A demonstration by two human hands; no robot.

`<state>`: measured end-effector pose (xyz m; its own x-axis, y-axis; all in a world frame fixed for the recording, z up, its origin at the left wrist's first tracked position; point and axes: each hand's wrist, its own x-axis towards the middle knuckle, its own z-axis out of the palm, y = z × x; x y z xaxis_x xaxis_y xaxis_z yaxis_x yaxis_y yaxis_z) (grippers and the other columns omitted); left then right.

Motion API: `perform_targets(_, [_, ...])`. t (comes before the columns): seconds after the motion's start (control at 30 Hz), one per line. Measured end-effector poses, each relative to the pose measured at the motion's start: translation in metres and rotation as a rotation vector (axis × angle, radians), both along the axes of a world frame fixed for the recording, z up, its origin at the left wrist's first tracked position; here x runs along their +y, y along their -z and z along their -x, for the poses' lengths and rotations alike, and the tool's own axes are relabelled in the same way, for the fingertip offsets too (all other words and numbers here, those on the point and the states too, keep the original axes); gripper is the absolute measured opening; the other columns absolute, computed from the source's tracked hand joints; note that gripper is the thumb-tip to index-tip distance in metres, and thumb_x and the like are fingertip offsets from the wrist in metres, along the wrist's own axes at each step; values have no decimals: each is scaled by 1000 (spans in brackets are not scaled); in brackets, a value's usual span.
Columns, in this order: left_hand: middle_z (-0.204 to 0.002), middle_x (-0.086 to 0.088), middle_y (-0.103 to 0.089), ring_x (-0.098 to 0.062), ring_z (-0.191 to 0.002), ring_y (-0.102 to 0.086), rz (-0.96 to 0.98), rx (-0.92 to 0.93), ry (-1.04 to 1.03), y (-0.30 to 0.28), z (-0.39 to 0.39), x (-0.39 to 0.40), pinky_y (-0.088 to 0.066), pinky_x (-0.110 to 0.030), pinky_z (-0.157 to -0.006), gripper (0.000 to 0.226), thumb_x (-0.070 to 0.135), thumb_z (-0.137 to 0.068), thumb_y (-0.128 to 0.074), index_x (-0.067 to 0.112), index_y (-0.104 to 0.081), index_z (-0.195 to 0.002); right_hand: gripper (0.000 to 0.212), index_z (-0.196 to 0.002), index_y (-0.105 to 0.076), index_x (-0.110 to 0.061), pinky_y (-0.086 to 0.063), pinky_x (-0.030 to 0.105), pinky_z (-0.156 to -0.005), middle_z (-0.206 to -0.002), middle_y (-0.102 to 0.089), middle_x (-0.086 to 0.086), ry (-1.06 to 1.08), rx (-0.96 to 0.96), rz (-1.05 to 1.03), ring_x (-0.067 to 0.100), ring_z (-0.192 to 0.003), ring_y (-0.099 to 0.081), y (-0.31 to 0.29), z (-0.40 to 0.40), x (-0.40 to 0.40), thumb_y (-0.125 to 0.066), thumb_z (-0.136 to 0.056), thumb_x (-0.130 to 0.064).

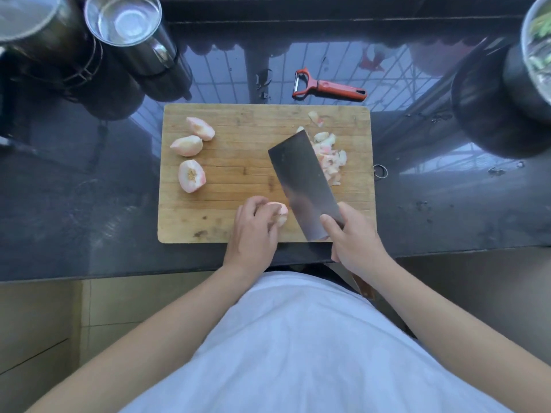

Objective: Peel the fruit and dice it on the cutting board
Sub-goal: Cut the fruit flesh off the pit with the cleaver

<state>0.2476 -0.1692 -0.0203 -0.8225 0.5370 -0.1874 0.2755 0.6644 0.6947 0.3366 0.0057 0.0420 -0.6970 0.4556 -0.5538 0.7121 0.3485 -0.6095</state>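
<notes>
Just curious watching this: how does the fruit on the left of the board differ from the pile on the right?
The left wedges are three large whole pieces, lying apart; the diced pile is many small bits heaped beside the cleaver. Both are peeled, pale pink flesh on the cutting board.

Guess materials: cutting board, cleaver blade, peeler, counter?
Cutting board: wood or bamboo, matt, visible strips and stains. Cleaver blade: steel by the look, dull grey sheen. Peeler: red plastic handle, small metal blade. Counter: dark polished stone, probably; it mirrors the window grille.

peeler [328, 86] red | fruit pieces [190, 156] pale pink | cutting board [238, 144] tan wood
</notes>
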Motion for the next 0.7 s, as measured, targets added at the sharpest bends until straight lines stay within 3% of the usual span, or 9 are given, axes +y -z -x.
perform_targets(0.1, [-124, 5, -56, -12, -113, -54, -79, -63, -92, 2, -1, -6, -51, -27, -94, 13, 16, -96, -73, 14, -74, -109, 24, -91, -51, -6, -53, 43, -62, -63, -61, 15, 27, 24, -7, 24, -44, -61, 3, 1, -4, -49, -103, -27])
perform_targets(0.2, [-119, 1, -63, 1, -98, -54, -126, -44, -141, 5, 1, -9, -43, -7, -83, 13, 20, -92, -79, 10, -72, -95, 24, -96, -53, -2, -48, 31, -54, -52, -58, 6, 75, 33, 35, 29, -46, -60, 4, 3, -8, -49, -104, -24])
perform_targets(0.33, [-117, 2, -63, 11, -98, -53, -154, -12, -147, 6, -2, -13, -49, -16, -83, 8, 10, -90, -78, 6, -72, -93, 24, -95, -52, -1, -46, 35, -48, -46, -55, -6, 70, 46, 79, 30, -42, -56, 7, 5, -16, -49, -104, -24])
perform_targets(0.5, [-116, -3, -65, 6, -99, -46, -116, 38, -128, 5, -5, -16, -37, 0, -85, 6, 5, -90, -78, 2, -77, -95, 24, -100, -52, -4, -51, 44, -54, -70, -66, 12, 62, 17, 64, 32, -46, -61, 11, 7, -22, -47, -105, -27])
perform_targets(0.7, [-103, 0, -65, -4, -91, -53, -137, 33, -111, 8, -3, -18, -46, -12, -77, 4, 6, -87, -81, 4, -78, -91, 25, -102, -53, -6, -54, 44, -51, -82, -68, 12, 48, -17, 45, 31, -46, -59, 14, 5, -23, -47, -105, -30])
